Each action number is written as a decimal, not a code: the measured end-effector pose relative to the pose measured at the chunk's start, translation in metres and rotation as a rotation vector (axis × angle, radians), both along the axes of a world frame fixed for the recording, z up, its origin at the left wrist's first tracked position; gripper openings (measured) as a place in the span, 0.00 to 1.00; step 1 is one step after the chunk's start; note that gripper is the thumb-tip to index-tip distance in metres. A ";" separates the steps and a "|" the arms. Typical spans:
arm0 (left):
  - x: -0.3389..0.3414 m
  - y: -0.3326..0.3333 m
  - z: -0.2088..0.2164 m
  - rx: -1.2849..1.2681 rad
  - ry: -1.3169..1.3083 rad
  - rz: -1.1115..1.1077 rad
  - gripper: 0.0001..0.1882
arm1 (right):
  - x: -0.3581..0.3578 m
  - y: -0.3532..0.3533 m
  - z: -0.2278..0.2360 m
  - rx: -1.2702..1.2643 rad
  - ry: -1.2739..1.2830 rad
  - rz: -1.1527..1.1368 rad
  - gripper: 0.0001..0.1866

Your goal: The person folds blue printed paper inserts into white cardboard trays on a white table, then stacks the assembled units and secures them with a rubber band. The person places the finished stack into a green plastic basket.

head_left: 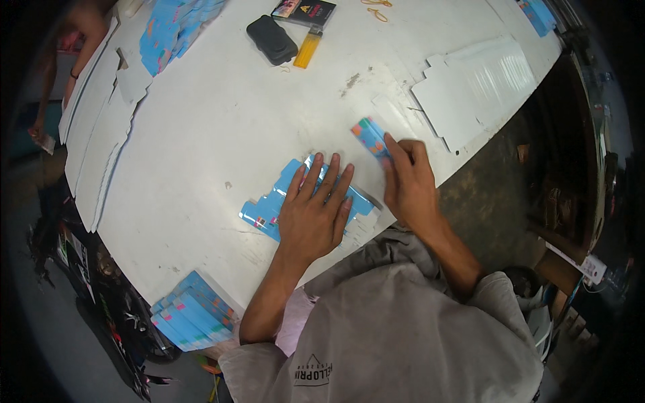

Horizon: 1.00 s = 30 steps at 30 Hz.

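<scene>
Centre of the frame: the person's left hand [314,213] lies flat, fingers spread, palm pressing a blue printed carton blank [269,208] down on the white desk [215,121]. The blank is unfolded and lies flat, its stepped flaps showing to the left of the palm and a strip of it to the right of the fingers. Just right of it, the right hand [408,185] rests with fingers extended, fingertips pinning a small blue folded piece [370,136] against the desk; whether this piece is part of the same blank or a separate one cannot be told. Neither hand is closed around anything; both press rather than grip. Lower left of the frame, at the desk edge, sits a stack of blue pieces [195,312], neatly squared, which reads as finished or sorted work. Upper left holds a looser pile of blue blanks [168,30], and white die-cut sheets [101,127] run down the left edge, with another white sheet [477,87] at upper right. A black case [271,39], a yellow lighter [308,48] and rubber bands [376,8] lie at top centre. Judgement: work is mid-batch, one blank in hand with its folds barely begun, and a good supply left.
</scene>
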<state>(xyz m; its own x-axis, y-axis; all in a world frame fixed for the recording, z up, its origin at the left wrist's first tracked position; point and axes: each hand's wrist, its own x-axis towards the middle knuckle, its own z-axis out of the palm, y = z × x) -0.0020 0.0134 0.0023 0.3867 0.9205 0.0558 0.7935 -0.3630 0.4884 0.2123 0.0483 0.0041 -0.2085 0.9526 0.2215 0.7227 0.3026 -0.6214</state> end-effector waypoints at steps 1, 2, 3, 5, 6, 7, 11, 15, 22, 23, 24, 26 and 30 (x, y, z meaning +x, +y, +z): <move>0.001 -0.001 -0.001 -0.007 -0.002 0.006 0.26 | -0.004 0.005 0.003 0.078 -0.152 0.000 0.22; 0.002 -0.001 -0.002 -0.014 -0.004 0.011 0.27 | -0.005 0.005 0.004 0.077 -0.193 -0.002 0.22; 0.003 -0.002 -0.002 -0.018 -0.010 0.018 0.28 | -0.005 0.007 0.006 0.080 -0.238 0.001 0.21; 0.009 -0.001 -0.002 0.049 0.018 0.046 0.29 | -0.004 0.001 0.009 -0.069 -0.103 0.000 0.21; 0.012 0.000 -0.002 0.083 0.031 0.056 0.30 | -0.004 -0.004 0.018 -0.330 0.089 0.016 0.20; 0.013 0.002 -0.002 0.073 0.080 -0.021 0.31 | -0.006 -0.010 0.027 -0.587 0.284 0.031 0.19; 0.019 0.010 -0.001 0.014 0.061 -0.149 0.34 | 0.013 0.003 0.009 -0.140 0.113 -0.115 0.15; 0.015 0.015 0.000 -0.006 -0.095 -0.129 0.35 | 0.054 0.049 0.001 0.344 -0.492 -0.309 0.20; 0.007 0.025 -0.013 0.046 -0.011 -0.221 0.32 | 0.022 0.014 -0.002 0.076 -0.294 -0.137 0.25; 0.007 0.027 -0.016 0.073 -0.004 -0.193 0.32 | 0.020 0.016 -0.002 0.083 -0.267 -0.133 0.25; 0.011 0.031 -0.011 0.094 0.000 -0.163 0.32 | 0.019 0.017 -0.003 0.084 -0.244 -0.127 0.25; 0.014 0.031 -0.004 0.100 0.089 -0.179 0.32 | 0.009 0.010 0.001 -0.084 -0.042 -0.098 0.20; 0.014 0.033 -0.003 0.053 0.150 -0.290 0.35 | -0.002 -0.006 0.007 -0.296 0.162 -0.107 0.11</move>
